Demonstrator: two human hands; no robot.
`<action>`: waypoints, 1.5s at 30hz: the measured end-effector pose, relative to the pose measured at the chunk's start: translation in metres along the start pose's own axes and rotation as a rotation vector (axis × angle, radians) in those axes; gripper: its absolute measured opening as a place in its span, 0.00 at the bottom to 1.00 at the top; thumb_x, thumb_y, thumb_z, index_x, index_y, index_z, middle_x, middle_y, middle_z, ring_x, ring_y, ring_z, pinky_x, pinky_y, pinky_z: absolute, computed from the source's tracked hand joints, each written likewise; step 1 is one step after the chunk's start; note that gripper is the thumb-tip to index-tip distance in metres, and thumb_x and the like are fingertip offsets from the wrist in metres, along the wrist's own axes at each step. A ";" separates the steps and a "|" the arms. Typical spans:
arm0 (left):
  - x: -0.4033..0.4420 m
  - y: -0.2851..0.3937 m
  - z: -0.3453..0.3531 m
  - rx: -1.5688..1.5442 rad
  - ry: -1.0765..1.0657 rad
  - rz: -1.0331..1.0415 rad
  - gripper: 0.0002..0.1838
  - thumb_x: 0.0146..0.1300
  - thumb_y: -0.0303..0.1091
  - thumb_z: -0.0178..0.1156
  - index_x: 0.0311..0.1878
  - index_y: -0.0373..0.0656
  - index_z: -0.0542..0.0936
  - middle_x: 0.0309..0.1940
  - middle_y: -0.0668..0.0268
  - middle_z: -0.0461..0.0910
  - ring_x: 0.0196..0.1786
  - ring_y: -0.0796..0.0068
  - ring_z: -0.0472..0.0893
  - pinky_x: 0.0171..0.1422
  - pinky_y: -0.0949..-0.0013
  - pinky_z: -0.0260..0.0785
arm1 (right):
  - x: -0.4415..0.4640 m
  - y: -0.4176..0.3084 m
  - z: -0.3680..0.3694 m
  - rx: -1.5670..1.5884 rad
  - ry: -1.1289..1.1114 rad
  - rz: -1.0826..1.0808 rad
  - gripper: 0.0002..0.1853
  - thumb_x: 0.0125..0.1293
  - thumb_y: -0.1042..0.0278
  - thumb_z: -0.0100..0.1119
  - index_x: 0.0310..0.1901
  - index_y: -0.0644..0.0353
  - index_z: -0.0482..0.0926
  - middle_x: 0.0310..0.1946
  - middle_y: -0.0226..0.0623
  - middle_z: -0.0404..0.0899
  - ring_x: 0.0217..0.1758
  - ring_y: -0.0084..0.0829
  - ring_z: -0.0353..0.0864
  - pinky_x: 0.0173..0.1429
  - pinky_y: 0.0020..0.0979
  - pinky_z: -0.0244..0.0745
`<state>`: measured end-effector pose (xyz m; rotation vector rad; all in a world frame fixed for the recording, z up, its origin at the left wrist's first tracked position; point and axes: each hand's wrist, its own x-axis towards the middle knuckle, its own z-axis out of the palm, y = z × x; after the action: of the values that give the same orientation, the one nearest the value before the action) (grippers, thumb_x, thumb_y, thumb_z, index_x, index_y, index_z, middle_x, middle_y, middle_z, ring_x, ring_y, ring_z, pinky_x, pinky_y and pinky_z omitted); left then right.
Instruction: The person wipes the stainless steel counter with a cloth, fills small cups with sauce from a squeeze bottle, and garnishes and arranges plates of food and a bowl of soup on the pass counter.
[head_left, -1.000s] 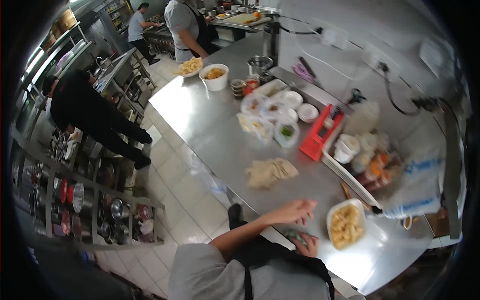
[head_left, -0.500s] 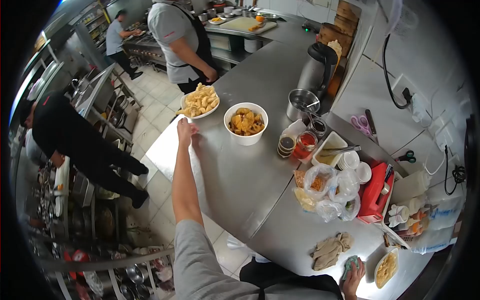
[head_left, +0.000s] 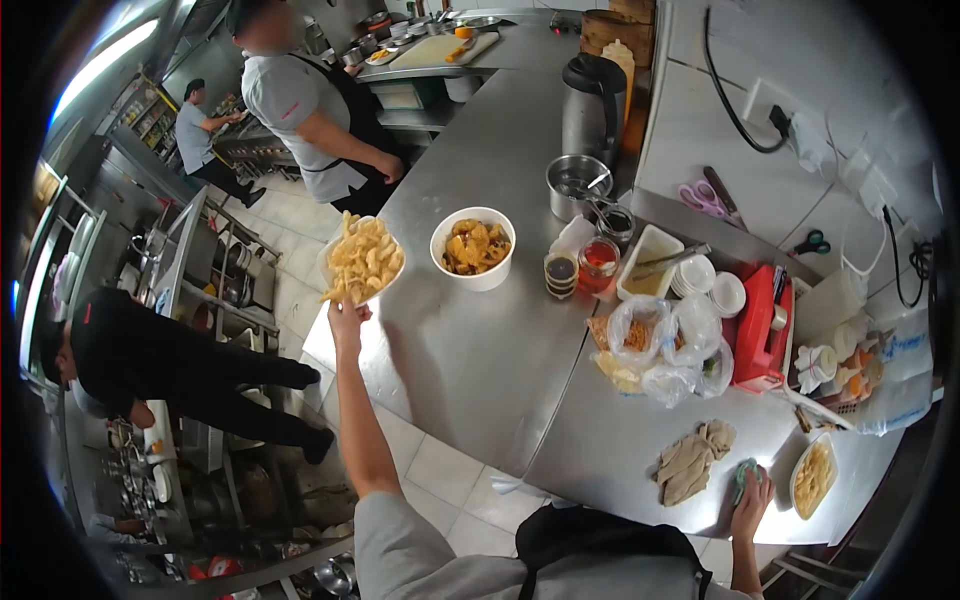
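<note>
My left hand point(head_left: 347, 326) reaches to the far left table edge, its fingers closed on the near rim of a white bowl point(head_left: 393, 282). Pale golden fried pieces point(head_left: 365, 258) are heaped in that bowl, which tilts towards me. To its right stands a white paper tub point(head_left: 478, 284) filled with orange-brown food point(head_left: 474, 247). Low on the right, my right hand point(head_left: 754, 500) rests on the steel table with its fingers around a green cloth point(head_left: 745, 474). Beside that hand lie a crumpled tan cloth point(head_left: 692, 466) and an oblong dish of pale yellow food point(head_left: 815, 476).
Sauce jars point(head_left: 598, 258), plastic bags of ingredients point(head_left: 640, 330) and a red holder point(head_left: 762, 325) line the wall side. A steel pot point(head_left: 577, 188) stands before a thermal jug point(head_left: 590, 105). One co-worker point(head_left: 300, 110) stands past the bowl; another in black point(head_left: 170, 350) bends at the left.
My left hand has moved onto the bowl of fried pieces and taken hold of its rim; the bowl now tilts towards me. My right hand stays at the green cloth. The view has shifted.
</note>
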<state>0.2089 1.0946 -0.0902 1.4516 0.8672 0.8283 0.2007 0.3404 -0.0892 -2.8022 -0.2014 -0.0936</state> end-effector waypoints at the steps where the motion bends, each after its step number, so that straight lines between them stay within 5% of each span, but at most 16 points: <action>1: -0.028 0.016 -0.005 0.037 -0.001 0.023 0.12 0.63 0.32 0.41 0.42 0.32 0.65 0.22 0.61 0.73 0.20 0.74 0.74 0.26 0.74 0.70 | 0.000 0.014 0.006 -0.019 0.098 -0.053 0.14 0.61 0.77 0.40 0.47 0.63 0.73 0.51 0.49 0.67 0.56 0.48 0.62 0.61 0.43 0.53; 4: -0.113 0.049 -0.016 0.048 -0.122 0.025 0.12 0.63 0.31 0.40 0.43 0.32 0.66 0.22 0.61 0.73 0.20 0.75 0.73 0.25 0.74 0.68 | 0.015 -0.004 -0.002 0.234 0.311 0.086 0.13 0.62 0.77 0.41 0.46 0.64 0.73 0.50 0.51 0.67 0.54 0.46 0.65 0.58 0.38 0.59; 6: -0.174 0.066 -0.014 0.140 -0.216 -0.015 0.12 0.62 0.30 0.40 0.43 0.32 0.66 0.21 0.61 0.73 0.20 0.75 0.73 0.24 0.74 0.66 | 0.030 -0.035 -0.019 0.328 0.279 -0.006 0.13 0.60 0.78 0.44 0.46 0.62 0.73 0.50 0.49 0.68 0.54 0.45 0.66 0.56 0.37 0.61; 10: -0.302 0.083 0.020 0.133 -0.456 -0.142 0.11 0.61 0.28 0.39 0.41 0.32 0.67 0.19 0.61 0.73 0.20 0.76 0.73 0.25 0.74 0.67 | 0.041 -0.047 -0.031 0.044 0.093 -0.213 0.13 0.56 0.77 0.52 0.44 0.59 0.75 0.49 0.42 0.70 0.54 0.43 0.66 0.56 0.36 0.61; 12: -0.358 0.085 0.047 0.100 -0.572 -0.210 0.10 0.62 0.28 0.38 0.41 0.33 0.67 0.19 0.61 0.73 0.20 0.76 0.73 0.25 0.75 0.68 | 0.037 -0.034 -0.027 -0.005 0.245 -0.253 0.12 0.55 0.74 0.55 0.42 0.59 0.77 0.50 0.41 0.70 0.51 0.42 0.68 0.55 0.36 0.61; 14: -0.414 0.090 0.073 0.080 -0.681 -0.278 0.10 0.62 0.28 0.38 0.41 0.34 0.67 0.20 0.61 0.73 0.20 0.76 0.74 0.25 0.75 0.68 | 0.049 -0.041 -0.044 0.355 0.238 -0.320 0.11 0.58 0.69 0.54 0.42 0.60 0.77 0.47 0.42 0.72 0.47 0.37 0.72 0.50 0.35 0.65; 16: -0.455 0.084 0.094 0.124 -0.841 -0.276 0.10 0.62 0.27 0.37 0.42 0.34 0.66 0.21 0.61 0.73 0.21 0.76 0.75 0.25 0.75 0.69 | 0.052 -0.064 -0.069 0.959 0.007 -0.092 0.13 0.62 0.65 0.51 0.45 0.62 0.77 0.39 0.40 0.77 0.40 0.31 0.75 0.42 0.31 0.70; 21: -0.531 0.081 0.150 0.183 -1.023 -0.255 0.12 0.62 0.27 0.37 0.44 0.33 0.67 0.26 0.61 0.74 0.22 0.76 0.74 0.26 0.74 0.69 | 0.059 -0.008 -0.075 1.201 -0.213 -0.100 0.14 0.62 0.63 0.51 0.44 0.63 0.77 0.30 0.36 0.80 0.31 0.19 0.75 0.36 0.22 0.71; 24: -0.552 0.077 0.172 0.204 -1.099 -0.221 0.12 0.62 0.27 0.37 0.44 0.33 0.67 0.26 0.61 0.74 0.22 0.76 0.74 0.25 0.74 0.69 | 0.046 0.018 -0.088 1.116 -0.086 -0.064 0.13 0.60 0.64 0.54 0.42 0.63 0.79 0.30 0.38 0.81 0.29 0.17 0.74 0.35 0.23 0.71; 29: -0.577 0.071 0.197 0.258 -1.055 -0.183 0.11 0.62 0.26 0.36 0.44 0.33 0.66 0.24 0.61 0.73 0.22 0.75 0.75 0.25 0.73 0.70 | 0.044 0.033 -0.103 0.908 -0.087 -0.165 0.10 0.53 0.69 0.58 0.35 0.64 0.80 0.25 0.44 0.79 0.27 0.35 0.79 0.36 0.29 0.73; 35: -0.578 0.062 0.199 0.249 -1.003 -0.155 0.12 0.61 0.27 0.39 0.45 0.34 0.66 0.23 0.62 0.74 0.22 0.75 0.76 0.26 0.73 0.70 | 0.061 0.041 -0.075 0.759 0.013 -0.309 0.09 0.47 0.71 0.58 0.31 0.61 0.80 0.23 0.42 0.78 0.26 0.41 0.76 0.36 0.35 0.72; 38: -0.569 0.060 0.189 0.335 -0.976 0.005 0.13 0.61 0.31 0.44 0.47 0.36 0.68 0.26 0.63 0.76 0.22 0.76 0.76 0.26 0.74 0.69 | 0.071 0.042 -0.074 0.698 0.048 -0.293 0.10 0.46 0.70 0.56 0.33 0.57 0.81 0.28 0.44 0.78 0.29 0.37 0.78 0.34 0.33 0.72; 41: -0.575 0.098 0.193 0.210 -0.923 -0.089 0.14 0.62 0.34 0.47 0.48 0.37 0.70 0.26 0.64 0.76 0.21 0.79 0.73 0.24 0.76 0.65 | 0.073 0.049 -0.047 0.873 0.220 -0.314 0.12 0.48 0.74 0.50 0.35 0.59 0.80 0.31 0.46 0.78 0.35 0.45 0.76 0.41 0.39 0.71; 43: -0.558 0.086 0.186 0.167 -0.909 -0.028 0.14 0.66 0.38 0.44 0.46 0.38 0.69 0.22 0.64 0.73 0.18 0.78 0.70 0.20 0.75 0.62 | 0.054 0.048 -0.008 0.689 0.207 -0.353 0.18 0.51 0.70 0.51 0.46 0.57 0.74 0.41 0.43 0.75 0.50 0.43 0.71 0.53 0.37 0.66; 45: -0.546 0.092 0.173 0.335 -0.899 0.026 0.19 0.63 0.38 0.46 0.52 0.37 0.68 0.32 0.63 0.73 0.27 0.77 0.70 0.25 0.73 0.62 | 0.028 0.046 0.007 0.344 0.276 -0.562 0.18 0.54 0.66 0.51 0.49 0.51 0.74 0.53 0.37 0.67 0.56 0.41 0.65 0.57 0.38 0.62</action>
<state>0.1095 0.5285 -0.0105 1.8854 0.2929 -0.0149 0.2351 0.3029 -0.1077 -2.2858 -0.8417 -0.5172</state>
